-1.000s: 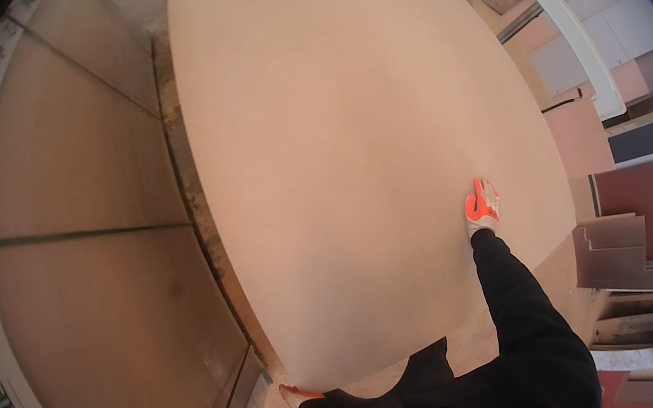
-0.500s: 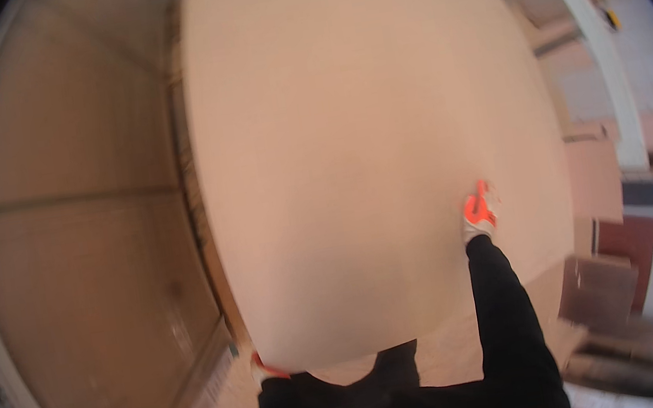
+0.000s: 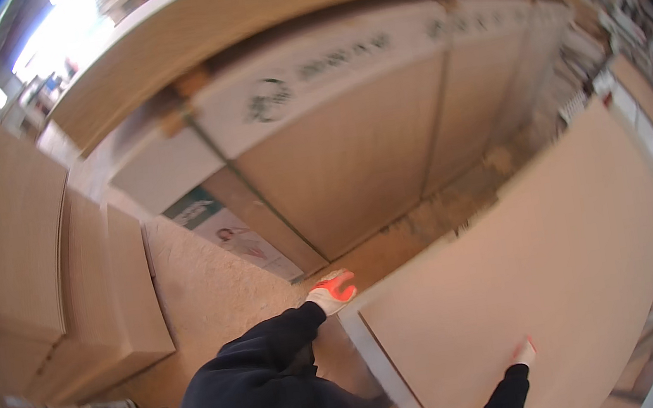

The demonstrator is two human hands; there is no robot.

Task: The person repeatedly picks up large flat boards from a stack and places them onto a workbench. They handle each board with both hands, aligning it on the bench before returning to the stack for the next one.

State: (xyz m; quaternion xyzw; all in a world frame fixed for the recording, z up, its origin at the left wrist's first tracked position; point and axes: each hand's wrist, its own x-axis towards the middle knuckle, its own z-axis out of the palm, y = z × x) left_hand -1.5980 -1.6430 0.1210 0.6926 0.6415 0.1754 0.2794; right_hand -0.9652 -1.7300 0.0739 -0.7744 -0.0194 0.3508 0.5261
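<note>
While the board lies tilted across the right of the head view, the left hand, in a white and orange glove, rests at its upper-left corner, fingers curled on the edge. The right hand, gloved too, lies flat on the board's face near the lower edge; how far its fingers spread I cannot tell. Behind stands a large stack of wrapped panels, and lower stacks stand to the left.
</note>
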